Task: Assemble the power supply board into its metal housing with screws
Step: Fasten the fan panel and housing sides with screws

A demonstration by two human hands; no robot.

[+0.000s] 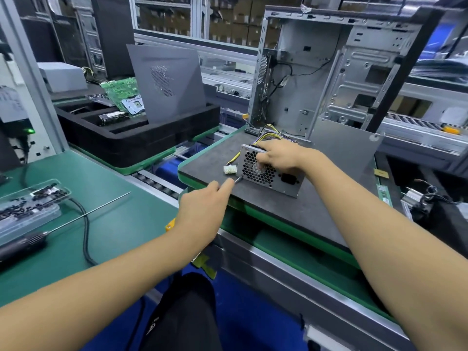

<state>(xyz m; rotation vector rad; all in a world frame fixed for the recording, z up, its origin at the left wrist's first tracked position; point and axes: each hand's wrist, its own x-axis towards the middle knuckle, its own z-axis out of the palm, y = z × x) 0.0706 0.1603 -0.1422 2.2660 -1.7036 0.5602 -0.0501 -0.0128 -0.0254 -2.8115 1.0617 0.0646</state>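
Standing open on the dark pallet [316, 211], the case [329, 72] towers at the back, bare metal with loose wires inside. In front of it, near the pallet's front edge, sits the supply [268, 171], a boxy steel unit with its honeycomb fan grille facing the person and yellow and black cables [268, 133] trailing from its rear toward the case. It looks dense and rigid, with thin sheet edges, so I'd judge it best taken by its flat sides or top, never by the cables or the white plug [230, 170] lying beside it. The right hand [278, 155] rests over its top with fingers curled down onto the grille, steadying it. The left hand [202, 201] pinches a slim metal shaft [238, 179], probably a screwdriver tip, aimed at the lower left corner of the grille face. Over on the green bench lie a powered driver [20, 244] and a tray of screws [33, 201].
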